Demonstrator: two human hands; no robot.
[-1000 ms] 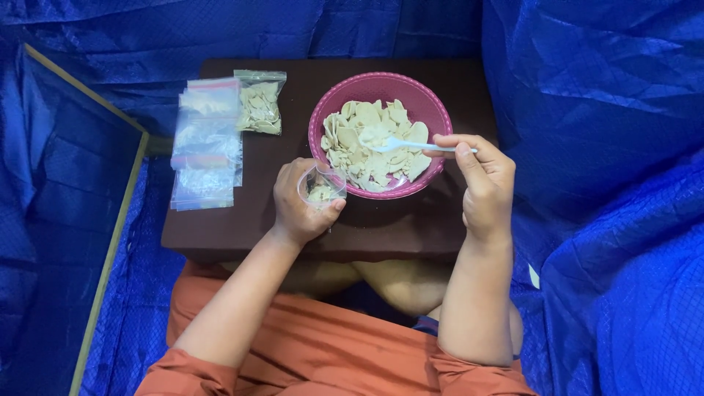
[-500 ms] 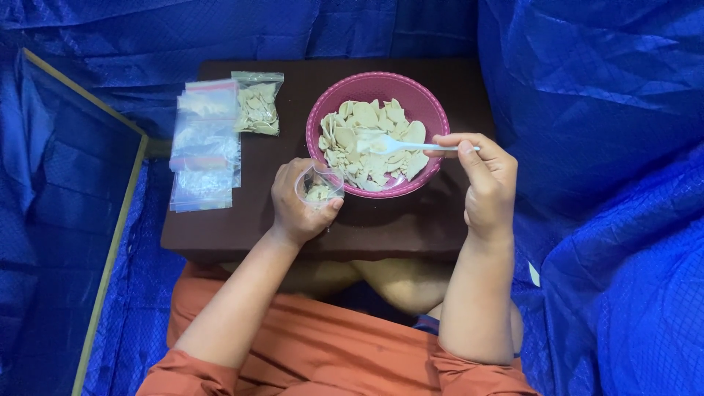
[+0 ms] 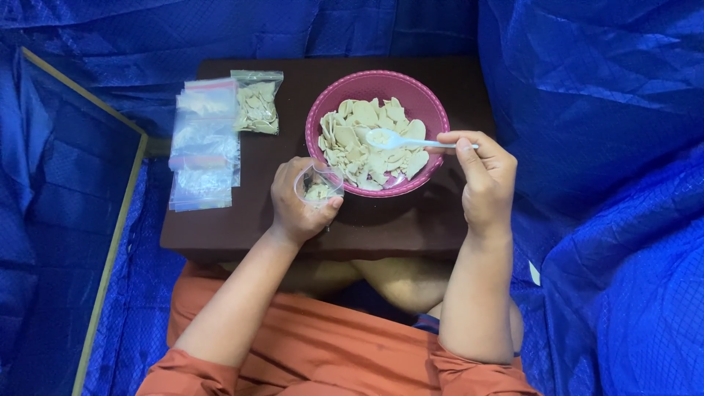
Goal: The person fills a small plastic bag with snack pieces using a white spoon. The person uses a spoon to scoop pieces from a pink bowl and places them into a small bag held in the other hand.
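Seated at a low dark brown bench [image 3: 411, 227] walled in by blue tarpaulin [image 3: 601, 95]. At the bench's middle, a pink bowl [image 3: 378, 82] heaped with pale, flat chips [image 3: 359, 143]. Right hand [image 3: 484, 176] just right of the bowl, fingers pinched on the handle of a white plastic spoon [image 3: 411, 141]; long axis of the spoon lying left-right, scoop end out over the chips near the bowl's centre, handle crossing the bowl's right rim. Left hand [image 3: 297, 202] at the bowl's lower-left rim, fingers curled around a small clear bag [image 3: 317, 185], mouth held open and upward, a few chips already inside. Bag mouth down and to the left of the scoop, close by, touching or nearly touching the bowl's edge; left hand nearer the bag, right hand nearer the chips. Further left of the bowl, a filled clear bag [image 3: 258, 103], and beyond it a stack of empty clear bags [image 3: 203, 147].
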